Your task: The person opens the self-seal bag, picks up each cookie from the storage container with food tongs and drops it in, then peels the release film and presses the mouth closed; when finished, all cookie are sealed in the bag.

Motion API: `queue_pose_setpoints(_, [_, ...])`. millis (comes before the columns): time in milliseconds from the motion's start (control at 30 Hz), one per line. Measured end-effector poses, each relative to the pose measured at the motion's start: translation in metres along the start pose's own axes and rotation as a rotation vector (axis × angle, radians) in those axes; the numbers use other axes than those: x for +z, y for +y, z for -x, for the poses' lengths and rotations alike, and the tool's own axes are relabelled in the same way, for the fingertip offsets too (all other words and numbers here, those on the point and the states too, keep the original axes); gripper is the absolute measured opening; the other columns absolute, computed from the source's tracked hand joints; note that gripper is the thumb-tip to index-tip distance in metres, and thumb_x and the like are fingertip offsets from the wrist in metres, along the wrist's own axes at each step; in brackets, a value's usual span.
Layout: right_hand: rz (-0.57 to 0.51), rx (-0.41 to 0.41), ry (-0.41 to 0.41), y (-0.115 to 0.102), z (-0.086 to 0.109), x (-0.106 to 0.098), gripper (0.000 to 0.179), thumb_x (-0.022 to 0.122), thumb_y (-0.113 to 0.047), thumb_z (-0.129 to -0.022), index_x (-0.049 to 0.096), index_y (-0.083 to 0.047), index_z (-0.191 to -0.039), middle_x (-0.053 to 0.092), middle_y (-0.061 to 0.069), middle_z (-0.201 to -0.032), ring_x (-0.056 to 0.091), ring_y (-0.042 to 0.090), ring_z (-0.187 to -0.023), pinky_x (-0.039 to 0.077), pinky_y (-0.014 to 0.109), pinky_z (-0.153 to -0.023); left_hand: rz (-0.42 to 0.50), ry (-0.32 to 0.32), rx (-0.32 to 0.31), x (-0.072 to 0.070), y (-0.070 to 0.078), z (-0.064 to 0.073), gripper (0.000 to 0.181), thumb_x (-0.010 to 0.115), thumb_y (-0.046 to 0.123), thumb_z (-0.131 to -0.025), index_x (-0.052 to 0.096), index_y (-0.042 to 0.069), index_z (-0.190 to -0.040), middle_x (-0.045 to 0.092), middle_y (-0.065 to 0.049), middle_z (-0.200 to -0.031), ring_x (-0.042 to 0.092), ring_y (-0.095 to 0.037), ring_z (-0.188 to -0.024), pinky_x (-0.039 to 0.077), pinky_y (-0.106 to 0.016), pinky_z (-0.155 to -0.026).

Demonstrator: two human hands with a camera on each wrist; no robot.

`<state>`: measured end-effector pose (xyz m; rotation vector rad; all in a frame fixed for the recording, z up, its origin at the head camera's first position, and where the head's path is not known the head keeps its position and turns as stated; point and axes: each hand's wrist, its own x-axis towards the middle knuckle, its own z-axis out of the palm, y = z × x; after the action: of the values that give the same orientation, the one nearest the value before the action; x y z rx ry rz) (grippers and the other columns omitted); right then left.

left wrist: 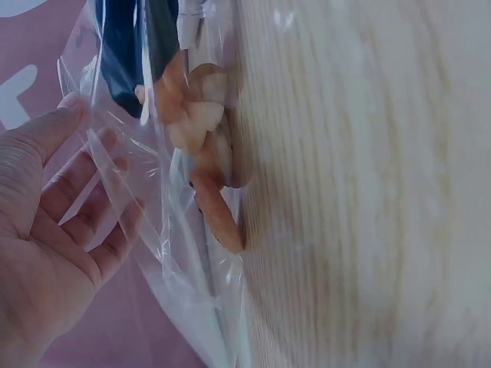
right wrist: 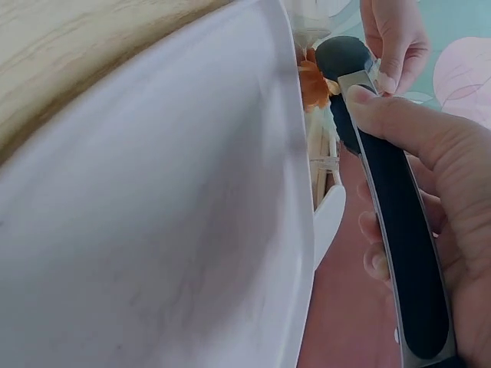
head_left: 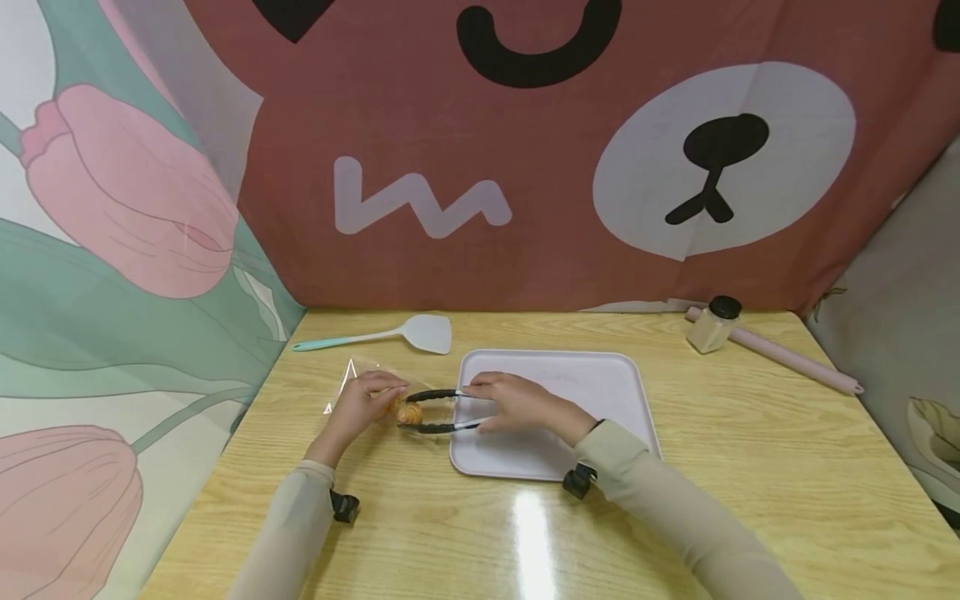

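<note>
A clear plastic bag (left wrist: 165,253) lies on the table with its edge pinched between thumb and fingers of my left hand (head_left: 360,408). Inside the film show small golden-brown pastry pieces (left wrist: 216,211), one of them like a mini croissant (head_left: 409,413). My right hand (head_left: 521,404) grips black-and-silver tongs (right wrist: 403,222) by their arms, thumb on one side and fingers on the other. The tongs' black tips reach left into the bag's mouth, one on each side of the croissant. Part of the bread is hidden behind the tips in the right wrist view.
Under my right hand lies a white rectangular tray (head_left: 600,383). A white spatula (head_left: 427,333) with a mint handle lies behind the bag. At the back right, a black-lidded jar (head_left: 712,327) stands by a pink rolling pin (head_left: 795,360). Printed cloth hangs behind the table.
</note>
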<state>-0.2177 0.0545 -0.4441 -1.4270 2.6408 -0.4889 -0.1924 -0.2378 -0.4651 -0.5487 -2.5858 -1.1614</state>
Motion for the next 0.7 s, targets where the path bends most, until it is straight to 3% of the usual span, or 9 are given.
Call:
queue_pose_setpoints(433, [0.027, -0.04, 0.018, -0.003, -0.017, 0.002, 0.067, 0.076, -0.035, -0.079, 0.053, -0.007, -0.135, 0.055, 0.011, -0.13, 0.051, 0.026, -0.121, 0.04, 0.036, -0.104, 0.007, 0.01, -0.006, -0.002, -0.003, 0.001, 0.01, 0.072, 0.007, -0.082, 0.076, 0.007, -0.092, 0.071, -0.006, -0.091, 0.063, -0.026, -0.091, 0.051, -0.043, -0.083])
queue_pose_setpoints(700, [-0.021, -0.057, 0.009, -0.002, -0.024, 0.007, 0.067, 0.076, -0.034, -0.08, 0.052, -0.005, -0.135, 0.053, 0.016, -0.131, 0.05, 0.028, -0.121, 0.039, 0.038, -0.104, -0.011, 0.009, -0.002, -0.001, -0.002, 0.002, 0.011, 0.073, 0.007, -0.082, 0.076, 0.005, -0.092, 0.071, -0.007, -0.092, 0.064, -0.026, -0.09, 0.052, -0.043, -0.081])
